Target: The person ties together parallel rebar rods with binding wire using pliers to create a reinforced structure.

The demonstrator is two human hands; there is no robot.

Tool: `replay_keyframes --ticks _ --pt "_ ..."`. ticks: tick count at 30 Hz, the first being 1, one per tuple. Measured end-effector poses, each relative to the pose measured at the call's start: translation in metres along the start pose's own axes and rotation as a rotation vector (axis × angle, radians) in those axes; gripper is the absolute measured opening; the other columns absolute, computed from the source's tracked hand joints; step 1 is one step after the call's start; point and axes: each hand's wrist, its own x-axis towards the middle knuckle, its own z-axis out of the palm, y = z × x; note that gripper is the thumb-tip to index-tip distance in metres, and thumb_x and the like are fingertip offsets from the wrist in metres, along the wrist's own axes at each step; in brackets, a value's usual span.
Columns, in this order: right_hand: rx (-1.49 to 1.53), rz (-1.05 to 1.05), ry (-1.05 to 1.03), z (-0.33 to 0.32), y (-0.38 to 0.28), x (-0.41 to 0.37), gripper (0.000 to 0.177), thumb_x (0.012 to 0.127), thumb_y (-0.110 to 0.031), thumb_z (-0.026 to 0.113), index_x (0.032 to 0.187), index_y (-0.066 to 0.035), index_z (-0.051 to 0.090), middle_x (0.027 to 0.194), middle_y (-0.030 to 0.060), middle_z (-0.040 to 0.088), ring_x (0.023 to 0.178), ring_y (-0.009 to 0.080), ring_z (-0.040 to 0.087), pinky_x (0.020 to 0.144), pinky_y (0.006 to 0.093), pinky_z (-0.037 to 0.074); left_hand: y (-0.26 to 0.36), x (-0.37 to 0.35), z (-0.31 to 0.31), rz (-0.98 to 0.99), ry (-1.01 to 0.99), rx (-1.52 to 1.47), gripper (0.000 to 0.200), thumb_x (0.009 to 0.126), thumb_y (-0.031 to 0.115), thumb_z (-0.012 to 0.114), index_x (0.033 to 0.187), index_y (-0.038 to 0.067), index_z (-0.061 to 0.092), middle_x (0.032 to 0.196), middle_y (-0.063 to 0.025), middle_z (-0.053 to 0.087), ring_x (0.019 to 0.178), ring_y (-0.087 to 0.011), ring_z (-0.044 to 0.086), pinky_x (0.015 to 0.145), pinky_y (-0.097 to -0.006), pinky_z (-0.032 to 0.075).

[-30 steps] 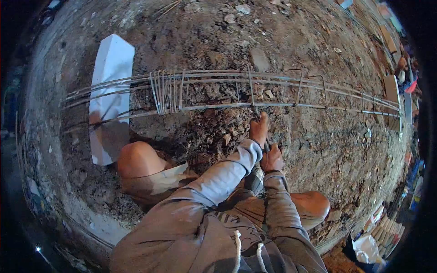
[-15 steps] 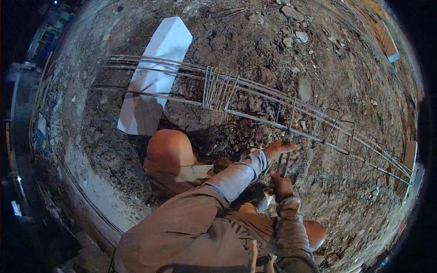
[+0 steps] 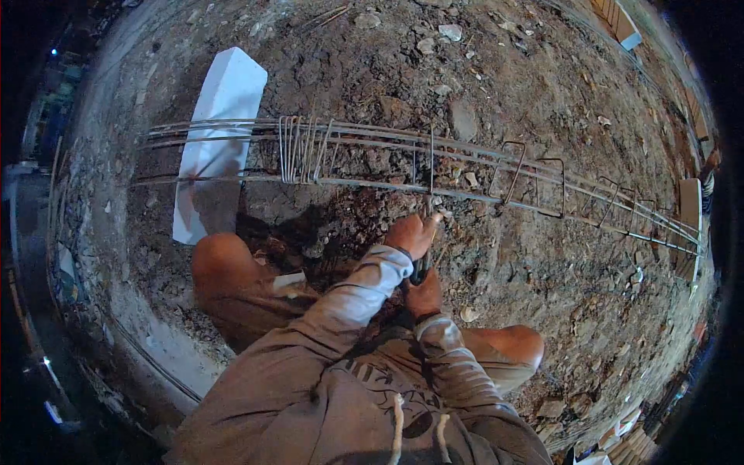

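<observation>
Left hand (image 3: 413, 232) curls closed at the cage (image 3: 364, 143), what it holds hidden. Right hand (image 3: 424, 296) grips a half-covered dark tool (image 3: 421, 270).

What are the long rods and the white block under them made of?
The long rods look like steel reinforcing bar: thin, dull grey, with bent loops of the same metal around them. The white block looks like foam or light concrete: matte, sharp-edged, evenly white; the picture leaves that open.
</observation>
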Motion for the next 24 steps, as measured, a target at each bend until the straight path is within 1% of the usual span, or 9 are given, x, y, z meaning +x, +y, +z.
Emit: replay_keyframes --ticks 7,10,12,13,16,18,19,22,24 --pt "0.57 0.039 -0.12 -0.048 -0.002 -0.005 0.049 0.071 -0.043 0.067 0.074 0.002 0.051 0.061 0.0163 0.051 0.058 0.0306 0.053 0.059 0.0434 0.045 0.014 -0.019 -0.069 0.105 0.106 0.247 0.061 0.078 0.053 0.053 0.108 0.001 0.052 0.074 -0.0234 0.06 0.072 -0.036 0.061 0.065 -0.0459 0.047" --pt "0.814 0.221 -0.365 0.006 0.048 0.019 0.033 0.075 -0.031 0.061 0.075 0.001 0.053 0.062 0.0201 0.052 0.06 0.0331 0.055 0.056 0.0443 0.044 0.027 -0.03 -0.076 0.205 0.106 0.18 0.052 0.077 0.048 0.057 0.096 0.0 0.057 0.073 -0.0193 0.062 0.07 -0.0364 0.061 0.062 -0.0429 0.048" --pt "0.368 -0.246 -0.185 0.04 0.059 0.019 0.022 0.076 -0.02 0.054 0.077 0.001 0.054 0.065 0.0224 0.054 0.062 0.0382 0.053 0.057 0.0443 0.044 0.007 -0.026 -0.042 0.239 0.059 0.062 0.044 0.082 0.042 0.054 0.095 0.0 0.059 0.076 -0.0206 0.062 0.07 -0.0372 0.06 0.062 -0.0419 0.048" --pt "0.053 -0.417 0.24 0.017 0.027 0.012 0.018 0.078 -0.016 0.049 0.077 0.001 0.055 0.066 0.0227 0.054 0.063 0.0401 0.051 0.058 0.0435 0.043 0.001 -0.026 -0.026 0.339 0.035 -0.091 0.04 0.082 0.039 0.054 0.093 0.001 0.06 0.077 -0.0215 0.061 0.071 -0.0377 0.06 0.062 -0.0415 0.048" --pt "0.398 -0.155 0.156 -0.021 0.001 0.029 0.022 0.081 -0.019 0.047 0.074 0.002 0.054 0.069 0.0238 0.055 0.066 0.0413 0.052 0.061 0.0448 0.042 -0.019 -0.023 0.015 0.295 -0.172 -0.198 0.033 0.082 0.033 0.055 0.089 0.002 0.063 0.08 -0.0219 0.06 0.076 -0.0369 0.06 0.065 -0.0404 0.048" --pt "0.541 -0.071 0.118 -0.032 0.0 0.035 0.028 0.083 -0.023 0.048 0.076 0.003 0.055 0.07 0.0248 0.054 0.07 0.0426 0.053 0.063 0.0462 0.041 -0.047 -0.014 0.045 0.129 0.074 -0.602 0.031 0.082 0.03 0.055 0.086 0.001 0.063 0.079 -0.0187 0.062 0.077 -0.034 0.061 0.065 -0.0395 0.047" --pt "0.432 -0.11 0.162 -0.033 -0.003 0.035 0.029 0.084 -0.025 0.048 0.079 0.003 0.056 0.071 0.0257 0.055 0.072 0.0419 0.054 0.064 0.045 0.042 -0.042 -0.013 0.03 0.145 0.016 0.005 0.03 0.083 0.028 0.056 0.086 -0.001 0.062 0.08 -0.0169 0.063 0.079 -0.0323 0.061 0.068 -0.0396 0.046" --pt "0.224 -0.076 0.081 -0.011 0.004 0.045 0.033 0.085 -0.03 0.05 0.086 0.001 0.061 0.076 0.0222 0.06 0.074 0.0334 0.059 0.066 0.0397 0.044 -0.059 -0.011 0.037 0.267 0.101 -0.255 0.028 0.083 0.027 0.055 0.09 0.0 0.06 0.084 -0.0167 0.061 0.08 -0.0317 0.06 0.068 -0.0384 0.045" --pt "0.788 -0.039 -0.019 0.003 -0.006 0.055 0.032 0.084 -0.031 0.052 0.087 -0.002 0.065 0.079 0.015 0.064 0.073 0.0246 0.06 0.066 0.0366 0.045 -0.057 -0.016 0.018 0.258 0.02 -0.381 0.029 0.084 0.027 0.055 0.095 0.0 0.056 0.084 -0.016 0.059 0.078 -0.0275 0.059 0.068 -0.0362 0.044"
